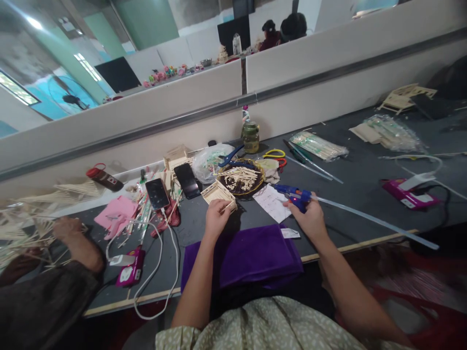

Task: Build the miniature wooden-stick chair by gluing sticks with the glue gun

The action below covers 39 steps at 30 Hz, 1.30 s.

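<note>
My right hand [310, 216] is wrapped around a blue hot glue gun [297, 196], whose nozzle points left over a white paper sheet [272, 204]. A small red light glows on the gun, and a long clear glue stick [375, 221] sticks out of its back. With fingers pinched, my left hand [218, 216] grips the near edge of a small open box of wooden sticks [216, 192]. Just behind the box, a round basket [260, 182] holds many short wooden sticks [239, 177]. Folded purple cloth [241, 257] lies beneath my forearms.
Two phones [157, 194], a pink power strip [131, 267] and a looping white cable [160, 272] lie on the left. Further left, a co-worker's hand [69, 228] touches stick pieces. Behind are a jar [251, 136], scissors [275, 154] and bagged sticks [319, 145]. Another power strip [408, 192] is right.
</note>
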Motion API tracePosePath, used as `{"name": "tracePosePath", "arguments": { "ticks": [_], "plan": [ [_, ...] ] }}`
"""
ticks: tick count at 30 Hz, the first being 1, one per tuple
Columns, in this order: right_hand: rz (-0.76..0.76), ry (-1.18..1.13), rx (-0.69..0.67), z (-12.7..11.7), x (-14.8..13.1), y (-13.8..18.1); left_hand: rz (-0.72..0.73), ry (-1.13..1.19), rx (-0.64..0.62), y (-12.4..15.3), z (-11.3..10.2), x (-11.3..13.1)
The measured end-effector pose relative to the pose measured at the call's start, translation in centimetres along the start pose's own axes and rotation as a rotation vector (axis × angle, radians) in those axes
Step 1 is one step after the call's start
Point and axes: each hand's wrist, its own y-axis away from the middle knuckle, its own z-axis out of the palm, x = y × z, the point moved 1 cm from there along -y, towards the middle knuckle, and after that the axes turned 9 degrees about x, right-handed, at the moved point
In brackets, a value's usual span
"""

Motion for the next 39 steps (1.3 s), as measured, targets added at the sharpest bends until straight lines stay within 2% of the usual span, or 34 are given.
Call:
{"name": "tracePosePath", "arguments": {
  "ticks": [2,5,7,10,14,20,39],
  "plan": [
    [0.002,-0.097,-0.090,0.3,-0.7,0.6,0.003,0.002,-0.003,0.0,0.0,0.1],
    [0.088,-0.200,-0.292,1.0,-2.0,1.9,0.001,0.014,-0.010,0.0,0.0,0.0],
    [0.085,-0.173,-0.403,1.6,-3.1,2.9,-0.006,0.025,-0.013,0.0,0.0,-0.1],
    [0.024,-0.128,-0.486,2.7,-4.4,4.4,-0.018,0.037,-0.022,0.0,0.0,-0.3],
    [-0.031,-0.077,-0.478,4.2,-4.8,5.5,-0.021,0.048,-0.040,0.0,-0.1,-0.1],
    [-0.130,-0.065,-0.453,5.3,-4.5,5.3,-0.040,0.038,-0.049,0.0,-0.3,0.2],
    [-0.132,-0.021,-0.477,6.2,-4.0,5.5,-0.030,0.049,-0.048,0.0,-0.1,0.0]
  ]
}}
